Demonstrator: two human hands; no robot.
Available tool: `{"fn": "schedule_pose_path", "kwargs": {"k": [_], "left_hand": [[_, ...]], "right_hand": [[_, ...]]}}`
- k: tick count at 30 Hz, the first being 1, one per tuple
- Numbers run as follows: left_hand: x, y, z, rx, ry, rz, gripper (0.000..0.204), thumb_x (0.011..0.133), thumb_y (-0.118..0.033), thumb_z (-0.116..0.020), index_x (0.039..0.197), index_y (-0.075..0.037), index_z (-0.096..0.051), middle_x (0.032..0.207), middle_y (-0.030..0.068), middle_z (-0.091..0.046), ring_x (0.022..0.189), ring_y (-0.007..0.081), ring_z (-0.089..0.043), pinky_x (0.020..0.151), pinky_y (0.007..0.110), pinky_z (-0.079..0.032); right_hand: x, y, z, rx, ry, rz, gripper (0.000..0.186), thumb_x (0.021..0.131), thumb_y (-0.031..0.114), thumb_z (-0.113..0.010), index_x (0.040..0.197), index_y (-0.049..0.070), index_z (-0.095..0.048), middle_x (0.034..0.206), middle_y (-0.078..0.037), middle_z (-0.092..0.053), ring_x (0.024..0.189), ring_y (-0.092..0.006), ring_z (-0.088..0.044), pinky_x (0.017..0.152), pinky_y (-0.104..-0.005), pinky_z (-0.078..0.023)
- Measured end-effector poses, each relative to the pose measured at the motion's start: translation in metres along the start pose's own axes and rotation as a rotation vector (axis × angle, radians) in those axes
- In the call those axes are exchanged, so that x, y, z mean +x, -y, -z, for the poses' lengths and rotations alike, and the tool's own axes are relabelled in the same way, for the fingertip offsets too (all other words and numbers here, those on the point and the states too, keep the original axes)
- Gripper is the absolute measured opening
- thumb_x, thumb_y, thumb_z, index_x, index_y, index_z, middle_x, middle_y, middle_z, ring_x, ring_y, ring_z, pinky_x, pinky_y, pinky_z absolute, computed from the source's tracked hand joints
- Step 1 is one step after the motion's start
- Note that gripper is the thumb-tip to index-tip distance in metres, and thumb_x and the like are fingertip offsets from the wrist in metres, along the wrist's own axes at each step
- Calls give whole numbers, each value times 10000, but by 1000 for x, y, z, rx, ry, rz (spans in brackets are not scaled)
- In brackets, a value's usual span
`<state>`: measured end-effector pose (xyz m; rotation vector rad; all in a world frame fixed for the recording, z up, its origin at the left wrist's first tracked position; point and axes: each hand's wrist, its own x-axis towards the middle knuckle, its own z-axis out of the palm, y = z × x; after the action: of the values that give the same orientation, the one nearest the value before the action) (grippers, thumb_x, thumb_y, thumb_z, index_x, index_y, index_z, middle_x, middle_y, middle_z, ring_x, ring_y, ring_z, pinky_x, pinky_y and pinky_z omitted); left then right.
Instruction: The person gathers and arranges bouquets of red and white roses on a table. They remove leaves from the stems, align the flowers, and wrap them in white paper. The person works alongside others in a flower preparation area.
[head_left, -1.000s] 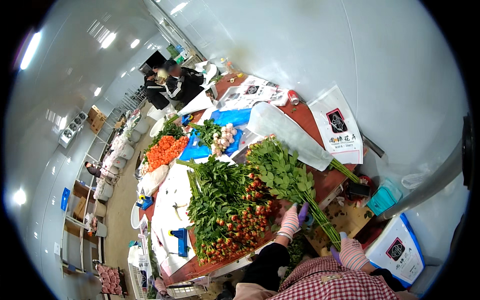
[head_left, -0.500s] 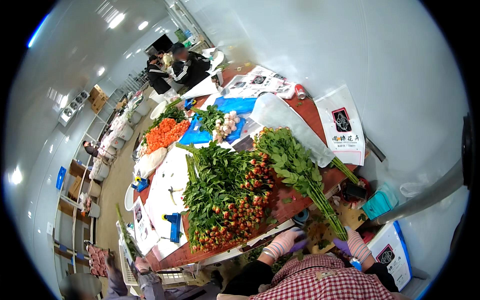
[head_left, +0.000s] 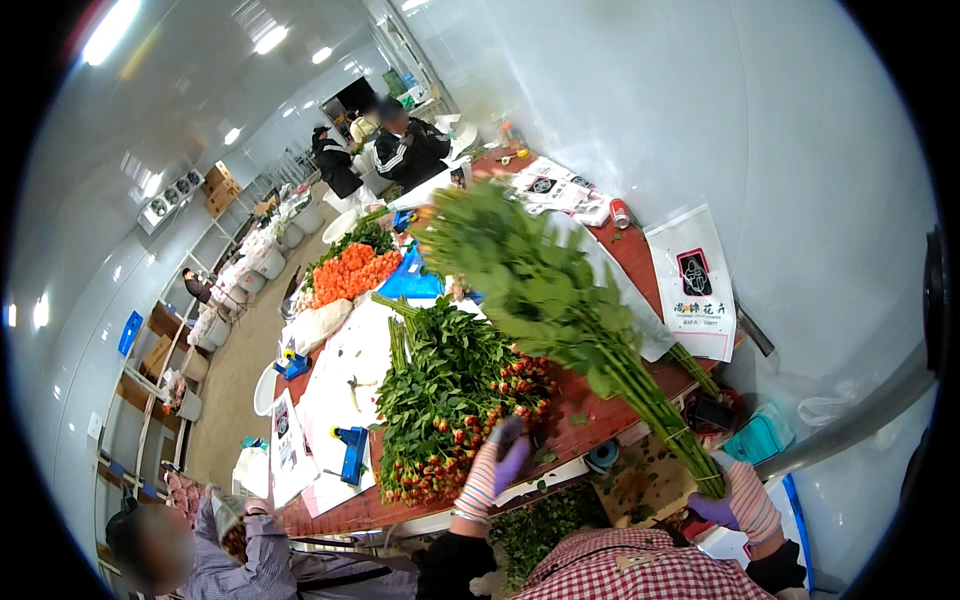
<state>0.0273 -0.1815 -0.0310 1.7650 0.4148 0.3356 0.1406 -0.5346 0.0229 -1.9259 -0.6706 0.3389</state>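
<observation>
My right hand [head_left: 742, 502], in a striped and purple glove, is closed round the lower stems of a long bunch of leafy roses [head_left: 590, 325]. The bunch slants up and away to the left, raised over the table, and its far end is blurred. Beside a big heap of orange-red roses [head_left: 450, 400], my left hand [head_left: 494, 468], gloved alike, is open with thumb and fingers apart. It reaches the near right edge of the heap's blooms; whether it touches them I cannot tell.
On the red table [head_left: 575, 395] lie orange flowers [head_left: 350, 275], a blue tape dispenser [head_left: 351, 455] and printed paper sheets [head_left: 692, 285]. A red can [head_left: 619, 213] stands by the wall. One co-worker [head_left: 240, 545] is at the near left, others at the far end.
The rose bunch in my right hand has risen off the table. My left hand has moved left and forward to the rose heap. The view has shifted, and the near-left co-worker has come further into it.
</observation>
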Motion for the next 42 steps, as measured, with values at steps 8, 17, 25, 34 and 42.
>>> {"fn": "schedule_pose_path", "kwargs": {"k": [8,17,25,34,42], "left_hand": [[-6,-59,92,-937,95,-417,556,931,-443,-453,1348,-80,-397,1313,108,-470,1172,299,-465,984,453,-386],[-56,-41,129,-255,-630,-510,535,939,-366,-478,1357,-44,-390,1358,115,-432,1214,256,-441,1024,412,-354],[2,-33,162,-293,-1025,-510,479,942,-273,-475,1340,-17,-396,1349,100,-424,1202,233,-420,1036,375,-320],[69,106,42,-497,-99,242,278,864,-118,-598,1124,-19,-596,1037,63,-625,870,158,-581,804,278,-480],[-22,107,-46,373,403,194,214,891,-106,-589,1086,-19,-605,931,49,-642,847,140,-578,771,290,-465]], "right_hand": [[32,16,-17,-245,302,82,508,776,299,-660,1202,68,-509,1010,-198,-618,935,-366,-596,820,-395,-472],[35,-59,-36,-303,-139,23,640,757,296,-683,1258,-9,-426,1170,-219,-530,1071,-377,-514,922,-428,-423],[37,-51,-49,-188,-41,9,492,748,180,-679,1180,19,-507,1047,-187,-601,979,-311,-593,855,-382,-468],[38,-81,-64,-161,136,-13,492,752,220,-699,1149,-5,-513,1051,-204,-620,988,-309,-612,856,-374,-477],[52,-118,-51,-272,190,-137,515,736,323,-695,1119,16,-537,1059,-202,-610,1007,-351,-584,860,-401,-468]]}}
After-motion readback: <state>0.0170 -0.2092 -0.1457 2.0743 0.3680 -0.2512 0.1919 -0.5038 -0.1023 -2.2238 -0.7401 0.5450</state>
